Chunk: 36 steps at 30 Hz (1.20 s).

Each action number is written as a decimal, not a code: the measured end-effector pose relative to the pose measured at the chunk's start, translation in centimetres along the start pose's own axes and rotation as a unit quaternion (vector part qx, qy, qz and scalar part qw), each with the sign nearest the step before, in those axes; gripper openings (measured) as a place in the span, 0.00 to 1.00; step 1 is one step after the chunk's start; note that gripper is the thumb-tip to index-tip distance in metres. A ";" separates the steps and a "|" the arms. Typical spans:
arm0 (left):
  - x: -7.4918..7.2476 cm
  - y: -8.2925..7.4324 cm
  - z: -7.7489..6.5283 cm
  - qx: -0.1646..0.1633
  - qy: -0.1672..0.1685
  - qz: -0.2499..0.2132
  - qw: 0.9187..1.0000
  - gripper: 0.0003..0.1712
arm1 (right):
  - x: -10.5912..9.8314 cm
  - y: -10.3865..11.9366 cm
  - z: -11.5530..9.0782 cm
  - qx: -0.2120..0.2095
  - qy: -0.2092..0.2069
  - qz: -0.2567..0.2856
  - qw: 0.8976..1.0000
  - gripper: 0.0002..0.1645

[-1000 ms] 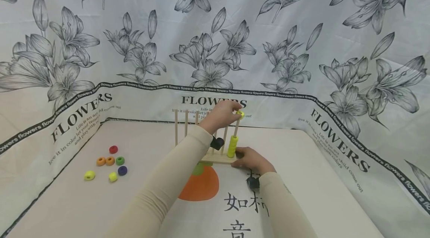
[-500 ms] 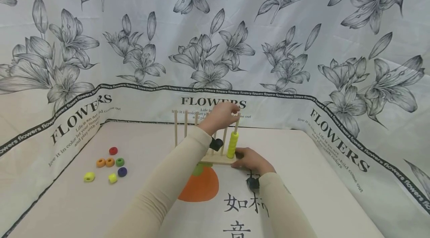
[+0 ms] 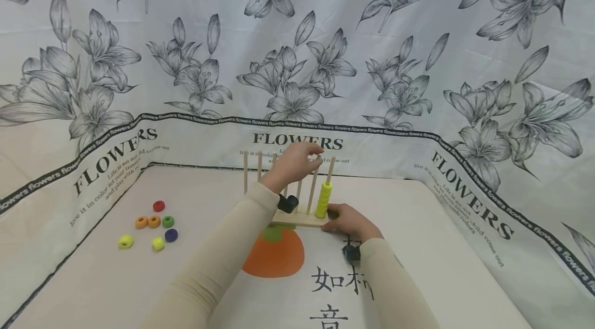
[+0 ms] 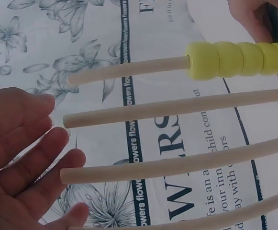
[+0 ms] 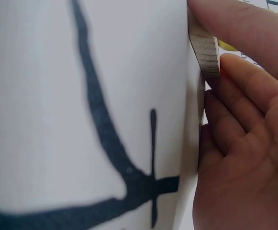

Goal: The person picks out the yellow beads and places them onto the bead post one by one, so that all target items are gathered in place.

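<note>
A wooden peg rack point(image 3: 302, 219) stands on the table with a row of upright pegs. Its rightmost peg carries a stack of yellow beads point(image 3: 323, 200), also large in the left wrist view, with the peg's upper end bare. My left hand point(image 3: 297, 161) hovers by the peg tops, its fingers loosely spread and holding nothing; in the left wrist view the fingertips point(image 4: 76, 155) are close to the bare peg ends. My right hand point(image 3: 348, 220) grips the right end of the rack's base point(image 5: 208, 60), thumb on the near side and fingers at the end and behind.
At the left lie loose beads: a red bead point(image 3: 159, 206), two orange beads point(image 3: 154, 222), a green bead point(image 3: 168, 221), a blue bead point(image 3: 171, 235) and two yellow beads point(image 3: 126, 241). A flower-printed curtain point(image 3: 297, 86) hangs behind the table.
The yellow bead at the top of the rightmost peg has left my left fingers and joined the stack. My left hand has drawn away to the left. My right hand stays on the base.
</note>
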State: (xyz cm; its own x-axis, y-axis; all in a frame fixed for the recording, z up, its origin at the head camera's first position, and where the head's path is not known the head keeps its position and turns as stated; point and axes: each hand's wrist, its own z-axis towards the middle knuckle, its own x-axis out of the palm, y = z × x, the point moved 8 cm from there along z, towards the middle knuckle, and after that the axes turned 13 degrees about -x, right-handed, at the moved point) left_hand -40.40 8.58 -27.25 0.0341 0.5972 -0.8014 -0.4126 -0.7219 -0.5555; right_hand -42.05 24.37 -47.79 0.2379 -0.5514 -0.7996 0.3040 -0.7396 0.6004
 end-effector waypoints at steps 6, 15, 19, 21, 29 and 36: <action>-1.2 0.7 -1.1 -0.004 -0.018 -0.009 1.000 0.21 | 0.0 0.0 0.1 -0.003 0.001 0.003 1.000 0.45; -3.4 2.4 -3.5 -0.004 -0.063 -0.019 0.998 0.21 | 0.2 -0.1 0.1 -0.002 -0.003 0.005 1.000 0.46; -4.6 3.7 -4.8 -0.006 -0.084 -0.031 0.996 0.21 | 0.1 0.0 0.1 -0.002 -0.008 0.006 1.000 0.47; -5.1 4.4 -5.5 -0.007 -0.093 -0.035 0.995 0.21 | 0.1 -0.1 0.0 0.001 -0.007 0.005 1.000 0.47; -6.7 7.7 -7.9 -0.030 -0.102 -0.046 0.993 0.21 | 0.0 -0.3 0.0 0.012 -0.008 0.004 1.000 0.48; -8.1 10.7 -9.9 -0.053 -0.106 -0.035 0.992 0.20 | 0.1 -0.4 0.1 0.012 -0.007 0.008 1.000 0.49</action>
State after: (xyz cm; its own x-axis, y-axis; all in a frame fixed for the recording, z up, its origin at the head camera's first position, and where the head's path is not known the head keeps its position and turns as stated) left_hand -36.07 -7.45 -28.94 -0.1383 0.6988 -0.7018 -0.3166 -0.7026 -0.6372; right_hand -42.26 24.54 -48.12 0.2303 -0.5688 -0.7896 0.2778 -0.7392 0.6135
